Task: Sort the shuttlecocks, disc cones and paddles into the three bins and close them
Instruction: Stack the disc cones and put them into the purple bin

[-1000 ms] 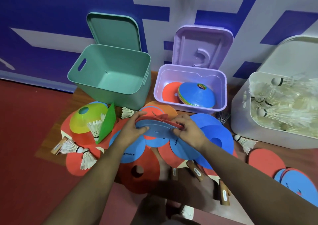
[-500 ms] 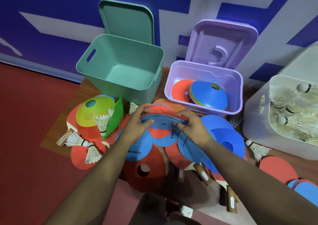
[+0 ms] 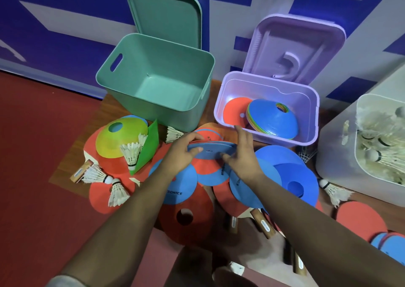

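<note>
Compared with a second ago, both hands have lifted the thin stack of flat discs (image 3: 211, 149) slightly and carried it toward the bins; the camera has also shifted, so the white bin now sits cut off at the right edge. The left hand (image 3: 183, 153) pinches the stack's left rim, thumb on top and fingers under, while the right hand (image 3: 242, 155) clamps its right rim with the index finger raised toward the purple bin (image 3: 266, 140). The stack, blue on top with red edges showing, hovers just in front of that bin's near wall, above the pile of blue and red paddles (image 3: 177, 183) on the floor. Inside the purple bin lie a stack of disc cones (image 3: 272, 118) with a blue one on top and a flat red disc (image 3: 235, 111); its lid (image 3: 293, 49) leans open against the wall. The green bin (image 3: 157, 80) stands empty with its lid (image 3: 164, 16) upright behind it, leaving free room inside. The white bin (image 3: 337, 153) holds shuttlecocks (image 3: 381, 148), packed near its rim. To the left, a yellow disc cone (image 3: 121, 137) and a green one (image 3: 146, 148) rest on a red paddle, with loose shuttlecocks (image 3: 116, 190) beside them; one more (image 3: 334, 191) lies just at the white bin's base. Bare red floor (image 3: 41, 155) stays open on the left.
</note>
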{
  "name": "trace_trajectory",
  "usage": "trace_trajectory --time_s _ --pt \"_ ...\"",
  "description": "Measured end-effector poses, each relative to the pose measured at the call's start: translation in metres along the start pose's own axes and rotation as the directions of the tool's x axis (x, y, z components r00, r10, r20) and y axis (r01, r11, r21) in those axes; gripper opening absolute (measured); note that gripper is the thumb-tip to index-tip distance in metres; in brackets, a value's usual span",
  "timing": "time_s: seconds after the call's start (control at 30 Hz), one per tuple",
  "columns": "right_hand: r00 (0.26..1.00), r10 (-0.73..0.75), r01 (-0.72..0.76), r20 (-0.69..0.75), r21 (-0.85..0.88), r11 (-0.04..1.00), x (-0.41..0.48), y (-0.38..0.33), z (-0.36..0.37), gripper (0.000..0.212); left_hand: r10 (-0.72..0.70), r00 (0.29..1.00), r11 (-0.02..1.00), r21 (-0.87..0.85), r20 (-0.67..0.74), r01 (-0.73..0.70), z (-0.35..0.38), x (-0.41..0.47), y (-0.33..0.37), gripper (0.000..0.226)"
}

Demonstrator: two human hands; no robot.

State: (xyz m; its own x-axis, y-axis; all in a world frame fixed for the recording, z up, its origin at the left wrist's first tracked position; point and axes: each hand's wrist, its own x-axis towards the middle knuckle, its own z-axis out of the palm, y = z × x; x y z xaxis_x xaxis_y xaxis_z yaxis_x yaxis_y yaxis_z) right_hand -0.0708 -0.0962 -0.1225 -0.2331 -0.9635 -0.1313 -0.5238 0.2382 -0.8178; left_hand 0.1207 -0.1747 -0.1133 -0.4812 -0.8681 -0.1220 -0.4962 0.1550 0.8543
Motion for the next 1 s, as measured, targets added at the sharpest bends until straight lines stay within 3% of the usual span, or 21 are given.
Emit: trace_trajectory --time_s 0.1,0.27,0.37,0.5,0.6,0.73,0.8,0.9,1.0 --pt "0.996 -0.028 0.03 0.086 -0.022 0.999 -0.001 -0.002 0.003 0.051 0.024 1.0 1.0 0.006 -0.012 -0.024 0.001 -0.005 0.0 0.027" --pt "0.995 -0.101 0.102 -0.026 0.017 0.995 0.0 -0.029 -0.016 0.027 -0.029 0.991 0.977 -0.213 -0.134 0.0 -0.018 -0.008 0.021 0.025" --pt "0.999 -0.044 0.044 -0.004 0.308 0.95 -0.009 -0.048 -0.039 0.036 -0.122 0.975 0.871 -0.492 -0.183 0.017 -0.03 -0.014 0.046 0.025" --pt "0.996 0.079 -0.081 0.031 0.608 0.79 -0.013 -0.061 -0.051 0.045 -0.191 0.978 0.657 -0.752 -0.087 0.062 -0.026 -0.013 0.078 0.031" --pt "0.981 0.191 -0.134 -0.024 0.63 0.765 -0.005 -0.067 -0.06 0.046 -0.266 0.961 0.638 -0.761 -0.074 0.118 -0.024 -0.001 0.095 0.03" --pt "0.924 0.374 -0.242 -0.074 0.645 0.725 0.009 -0.07 -0.078 0.042 -0.236 0.972 0.787 -0.583 0.02 0.203 -0.028 0.025 0.102 0.041" --pt "0.915 0.393 -0.283 -0.085 0.56 0.779 0.022 -0.062 -0.085 0.044 -0.237 0.97 0.834 -0.5 0.06 0.235 -0.03 0.04 0.108 0.046" --pt "0.915 0.379 -0.31 -0.138 0.359 0.88 0.043 -0.057 -0.098 0.037 -0.25 0.968 0.862 -0.456 -0.002 0.222 -0.033 0.067 0.112 0.047" --pt "0.927 0.27 -0.313 -0.26 -0.139 0.939 0.067 -0.032 -0.107 0.053 -0.239 0.97 0.915 -0.344 -0.041 0.211 -0.031 0.095 0.103 0.052"
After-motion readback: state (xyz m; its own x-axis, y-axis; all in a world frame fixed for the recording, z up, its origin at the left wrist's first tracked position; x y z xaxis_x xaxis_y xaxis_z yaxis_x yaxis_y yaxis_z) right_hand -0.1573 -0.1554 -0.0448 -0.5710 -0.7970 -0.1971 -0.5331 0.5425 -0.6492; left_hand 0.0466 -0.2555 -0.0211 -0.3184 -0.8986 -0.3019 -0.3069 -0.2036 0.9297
